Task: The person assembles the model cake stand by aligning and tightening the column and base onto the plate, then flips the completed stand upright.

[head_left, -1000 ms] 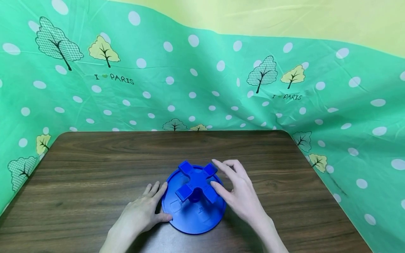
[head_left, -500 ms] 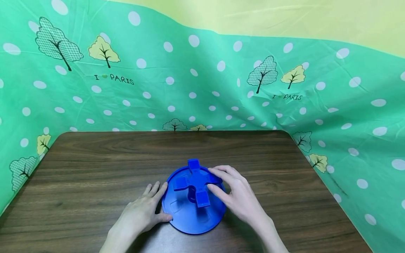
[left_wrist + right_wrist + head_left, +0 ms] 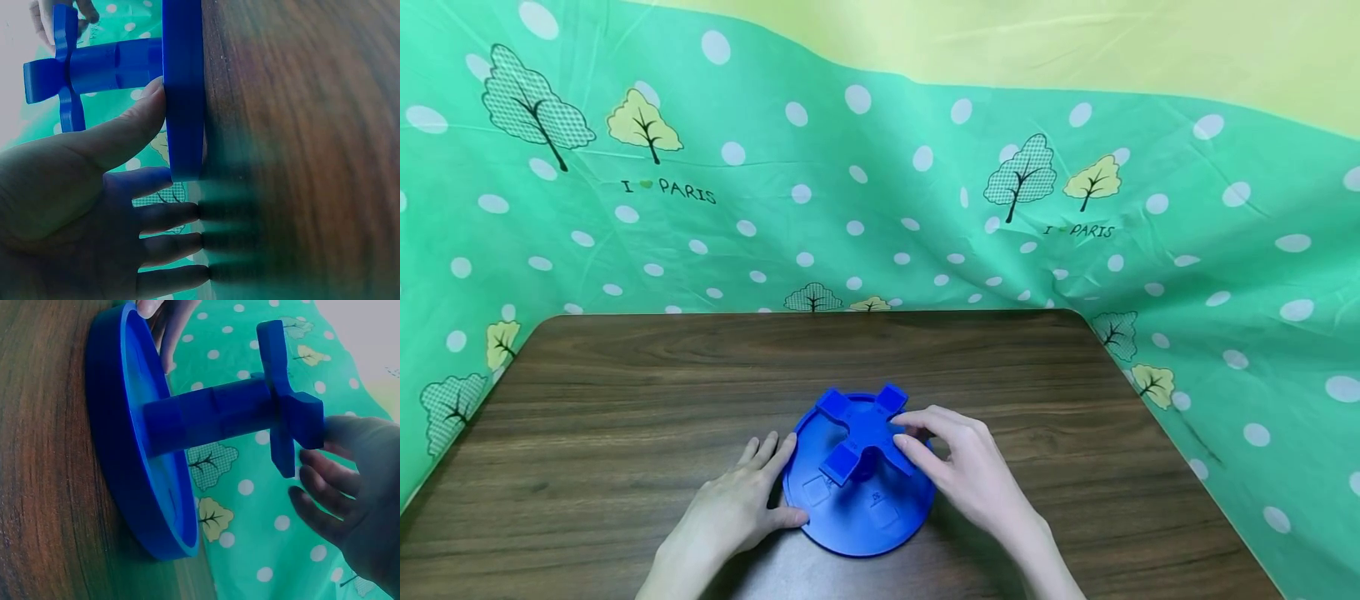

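A blue round base (image 3: pixel 859 537) with a raised rim lies flat on the table near its front. From its middle rises an upright blue post (image 3: pixel 212 412), capped by a four-armed cross-shaped handle (image 3: pixel 868 427). My left hand (image 3: pixel 730 504) rests at the left edge of the base. Its thumb (image 3: pixel 134 125) presses the rim; the straight fingers spread along the side, tips down at the table. On the right side of the cross-shaped handle, my right hand (image 3: pixel 966 467) has bent fingers and pinches it with index finger and thumb. Part of that contact is hidden.
The dark wood-grain table (image 3: pixel 685 367) carries the base and reaches back to a green polka-dot cloth (image 3: pixel 850 192) with printed trees. That cloth hangs behind the table and along both sides.
The cross-shaped handle has turned about its post, its arms passing from diagonal through straight to diagonal. My right index finger has drawn in toward the thumb. The left hand and base stay put.
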A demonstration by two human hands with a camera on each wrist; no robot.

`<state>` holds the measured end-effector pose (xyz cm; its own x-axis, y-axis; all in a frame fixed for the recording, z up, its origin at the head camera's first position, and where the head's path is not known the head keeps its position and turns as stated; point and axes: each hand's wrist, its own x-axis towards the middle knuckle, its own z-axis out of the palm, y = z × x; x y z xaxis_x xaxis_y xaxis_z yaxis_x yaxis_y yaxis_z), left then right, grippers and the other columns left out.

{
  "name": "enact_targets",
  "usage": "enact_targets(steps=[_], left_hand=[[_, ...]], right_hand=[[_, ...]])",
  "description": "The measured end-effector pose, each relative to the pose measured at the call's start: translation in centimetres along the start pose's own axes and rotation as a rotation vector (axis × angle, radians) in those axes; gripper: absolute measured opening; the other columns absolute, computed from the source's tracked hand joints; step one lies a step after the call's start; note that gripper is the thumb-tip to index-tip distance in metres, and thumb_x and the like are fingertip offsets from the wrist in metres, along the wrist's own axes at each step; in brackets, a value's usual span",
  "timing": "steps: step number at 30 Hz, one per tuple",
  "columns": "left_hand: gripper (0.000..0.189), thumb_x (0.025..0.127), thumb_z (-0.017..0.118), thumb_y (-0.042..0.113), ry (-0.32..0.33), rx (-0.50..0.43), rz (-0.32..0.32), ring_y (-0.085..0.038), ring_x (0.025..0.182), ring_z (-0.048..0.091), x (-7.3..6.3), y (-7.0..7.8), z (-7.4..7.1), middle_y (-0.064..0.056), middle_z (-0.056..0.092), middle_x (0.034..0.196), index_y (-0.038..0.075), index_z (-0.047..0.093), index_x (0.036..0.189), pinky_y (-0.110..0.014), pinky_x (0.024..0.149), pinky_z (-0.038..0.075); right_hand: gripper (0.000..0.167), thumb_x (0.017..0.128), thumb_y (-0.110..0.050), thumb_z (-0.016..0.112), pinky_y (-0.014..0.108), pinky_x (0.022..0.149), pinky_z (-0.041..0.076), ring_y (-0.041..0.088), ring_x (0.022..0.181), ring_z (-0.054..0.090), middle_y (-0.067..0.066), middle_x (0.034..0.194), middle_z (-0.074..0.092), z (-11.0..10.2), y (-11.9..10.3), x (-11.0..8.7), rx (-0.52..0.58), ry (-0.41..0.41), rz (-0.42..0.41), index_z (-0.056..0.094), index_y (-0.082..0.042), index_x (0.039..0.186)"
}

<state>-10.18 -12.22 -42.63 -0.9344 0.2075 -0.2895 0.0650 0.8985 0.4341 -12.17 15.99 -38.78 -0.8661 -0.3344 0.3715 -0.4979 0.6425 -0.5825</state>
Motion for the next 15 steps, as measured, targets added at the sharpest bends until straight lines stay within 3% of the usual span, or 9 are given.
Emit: enact_targets(steps=[2,6,10,15], left_hand=[[0.099,0.081,0.079,0.058,0.002,-0.001,0.004,-0.044,0.156,0.029,0.01,0.01,-0.01,-0.016,0.033,0.168,0.020,0.035,0.161,-0.079,0.106,0.037],[0.099,0.081,0.079,0.058,0.001,-0.001,0.004,-0.044,0.156,0.029,0.01,0.00,-0.02,-0.016,0.033,0.168,0.020,0.035,0.162,-0.079,0.107,0.037],[0.100,0.081,0.080,0.057,-0.003,0.000,0.001,-0.043,0.156,0.029,-0.03,-0.06,0.00,-0.016,0.032,0.168,0.020,0.035,0.162,-0.079,0.107,0.037],[0.100,0.081,0.080,0.057,-0.004,0.000,-0.004,-0.044,0.156,0.029,0.01,-0.04,0.04,-0.016,0.033,0.168,0.020,0.035,0.162,-0.080,0.106,0.036]], right_hand=[[0.027,0.091,-0.019,0.079,0.026,0.081,0.059,0.002,0.097,0.063,-0.016,0.104,0.068,0.01,-0.02,0.07,-0.014,0.028,-0.012,0.076,-0.026,0.117],[0.048,0.089,-0.019,0.082,0.039,0.098,0.058,0.015,0.128,0.058,-0.007,0.138,0.059,0.09,0.01,0.16,-0.048,0.053,0.000,0.067,-0.029,0.134],[0.059,0.094,-0.029,0.077,0.055,0.112,0.049,0.026,0.152,0.041,-0.004,0.166,0.036,0.28,-0.02,0.13,-0.042,-0.031,0.054,0.054,-0.033,0.148],[0.064,0.098,-0.047,0.068,0.066,0.119,0.037,0.027,0.162,0.021,-0.008,0.173,0.021,0.55,-0.22,-0.02,-0.026,-0.166,0.121,0.045,-0.033,0.155]])
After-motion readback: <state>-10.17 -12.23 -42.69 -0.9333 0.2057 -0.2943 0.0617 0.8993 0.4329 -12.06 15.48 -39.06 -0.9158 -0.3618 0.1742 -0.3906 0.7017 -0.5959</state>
